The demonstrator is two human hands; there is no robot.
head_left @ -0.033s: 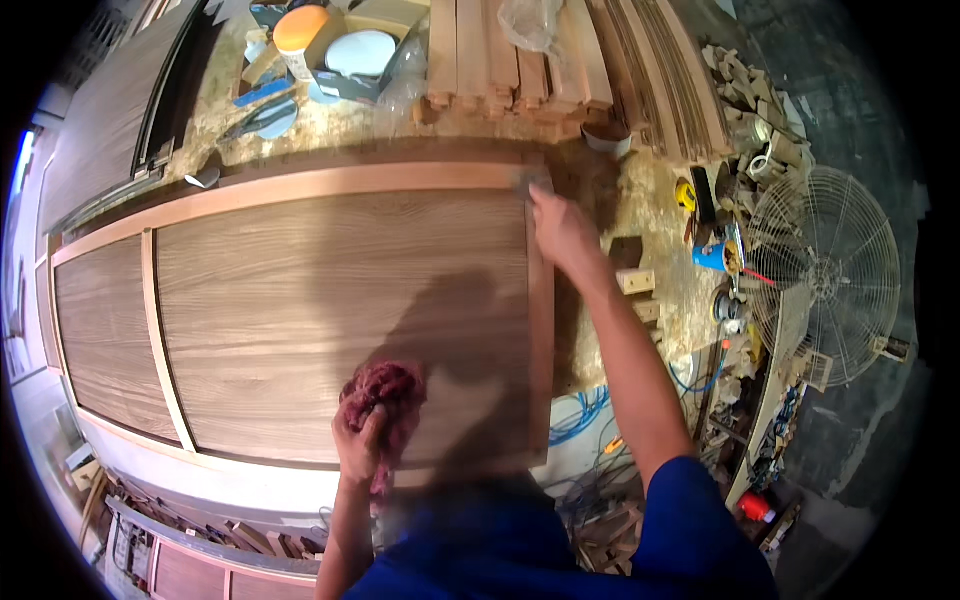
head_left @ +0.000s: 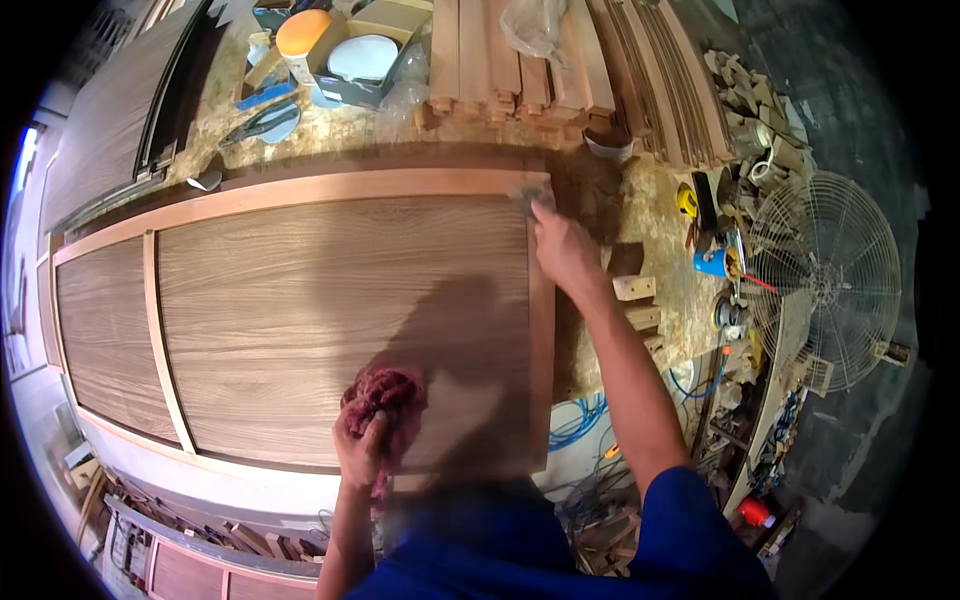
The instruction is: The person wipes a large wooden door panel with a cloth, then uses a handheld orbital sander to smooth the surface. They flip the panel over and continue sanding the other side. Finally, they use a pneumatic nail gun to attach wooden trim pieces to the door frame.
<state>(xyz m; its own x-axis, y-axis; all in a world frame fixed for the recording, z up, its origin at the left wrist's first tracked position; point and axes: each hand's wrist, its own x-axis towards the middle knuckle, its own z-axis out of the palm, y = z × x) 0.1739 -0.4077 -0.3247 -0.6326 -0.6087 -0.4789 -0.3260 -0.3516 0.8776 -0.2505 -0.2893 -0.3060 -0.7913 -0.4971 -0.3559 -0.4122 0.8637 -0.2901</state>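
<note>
A framed wooden panel (head_left: 260, 290) lies flat before me, with a brown wood-grain face and paler reddish frame strips. My left hand (head_left: 360, 440) grips a bunched maroon cloth (head_left: 385, 392) above the panel's near edge, and part of the cloth hangs below the fist. At the far right corner of the frame, my right hand (head_left: 568, 250) presses a small grey pad (head_left: 527, 199) against the wood. The fingers partly cover this pad, and I cannot make out its exact kind. My right forearm reaches across the panel's right side.
Stacked wooden strips (head_left: 480, 60) lie beyond the panel, beside an open box (head_left: 365, 85) and an orange-lidded tub (head_left: 303, 38). To the right are small wood blocks (head_left: 634, 289), a blue cup (head_left: 711, 263), a yellow tape measure (head_left: 686, 200) and a large fan (head_left: 825, 280).
My right hand has shifted slightly toward me at the corner, and more of the grey pad shows. The left hand with the cloth has barely moved.
</note>
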